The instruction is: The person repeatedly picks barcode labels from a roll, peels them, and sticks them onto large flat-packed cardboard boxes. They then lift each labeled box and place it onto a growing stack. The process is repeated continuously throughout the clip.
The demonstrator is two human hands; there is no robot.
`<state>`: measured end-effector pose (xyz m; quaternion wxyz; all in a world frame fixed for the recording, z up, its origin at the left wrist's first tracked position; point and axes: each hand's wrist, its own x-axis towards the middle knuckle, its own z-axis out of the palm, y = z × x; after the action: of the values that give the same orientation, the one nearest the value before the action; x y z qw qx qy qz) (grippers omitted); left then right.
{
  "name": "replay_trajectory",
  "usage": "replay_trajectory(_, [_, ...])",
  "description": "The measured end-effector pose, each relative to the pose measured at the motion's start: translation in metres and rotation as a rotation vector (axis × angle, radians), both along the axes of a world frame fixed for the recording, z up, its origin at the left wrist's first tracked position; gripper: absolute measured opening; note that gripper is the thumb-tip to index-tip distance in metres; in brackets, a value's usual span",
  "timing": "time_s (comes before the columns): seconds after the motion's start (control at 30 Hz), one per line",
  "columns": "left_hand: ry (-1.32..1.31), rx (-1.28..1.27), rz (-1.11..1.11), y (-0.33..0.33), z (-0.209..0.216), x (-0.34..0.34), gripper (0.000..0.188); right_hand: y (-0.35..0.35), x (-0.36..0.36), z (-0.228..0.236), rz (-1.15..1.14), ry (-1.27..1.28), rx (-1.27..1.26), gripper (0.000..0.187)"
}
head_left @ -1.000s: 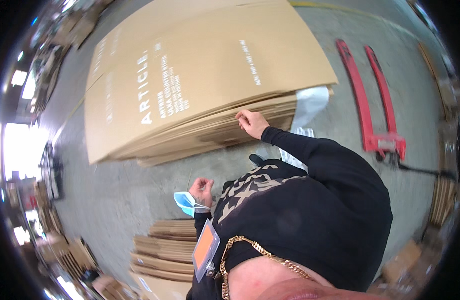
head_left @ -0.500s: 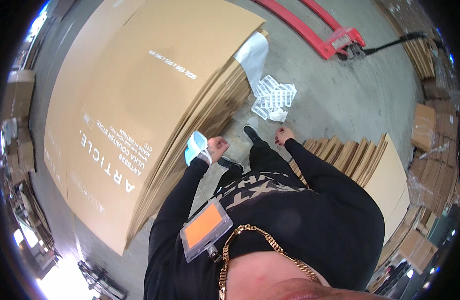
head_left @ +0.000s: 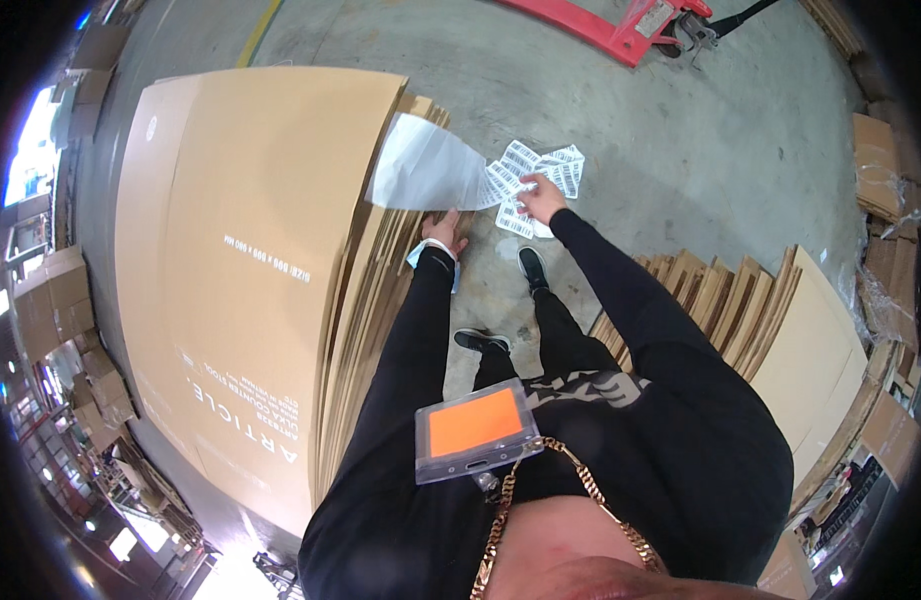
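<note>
My right hand reaches over several loose label sheets printed with black bars, its fingers bent and apart. Whether the fingertips touch a sheet cannot be made out. Beside the edges of a big stack of flattened cardboard boxes, my left hand has its fingers spread and holds nothing I can see. A blue face mask hangs at my left wrist. Between the stack and the labels stretches a large white sheet, its right end meeting the label sheets.
More flat cardboard stands in a row to my right. A red pallet jack is on the concrete floor at the top. Stacked cartons line the right side, and others the left.
I have bent lower and further forward over the labels. Both hands have moved forward, the right one to the label sheets, the left one to near the white sheet.
</note>
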<state>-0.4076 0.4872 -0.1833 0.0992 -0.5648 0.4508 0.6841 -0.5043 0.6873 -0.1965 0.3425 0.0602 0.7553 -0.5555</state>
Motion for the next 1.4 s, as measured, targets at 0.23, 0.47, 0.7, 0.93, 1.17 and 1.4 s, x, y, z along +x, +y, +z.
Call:
replay_trajectory(0.23, [0.157, -0.243, 0.201, 0.028, -0.004, -0.055, 0.028, -0.031, -0.109, -0.02, 0.408, 0.678, 0.12, 0.069])
replay_trajectory(0.47, [0.463, -0.128, 0.297, 0.01, 0.074, -0.027, 0.026, -0.06, -0.118, 0.006, 0.698, -0.001, -0.267, 0.057])
replay_trajectory(0.7, [0.48, -0.409, 0.325, 0.002, 0.102, -0.017, 0.019, -0.058, -0.108, 0.057, 0.651, 0.333, -0.451, 0.031])
replay_trajectory(0.93, [0.273, -0.731, 0.08, -0.023, 0.122, -0.04, 0.02, -0.098, -0.098, 0.137, 0.832, 0.822, -0.301, 0.065])
replay_trajectory(1.17, [0.131, -0.66, -0.36, -0.057, 0.166, -0.035, 0.029, -0.121, -0.103, 0.129, 0.751, 0.79, -0.126, 0.03])
replay_trajectory(1.4, [-0.203, -1.471, -0.974, -0.077, 0.185, -0.012, 0.088, -0.121, -0.089, 0.135, 0.796, 0.749, -0.095, 0.027])
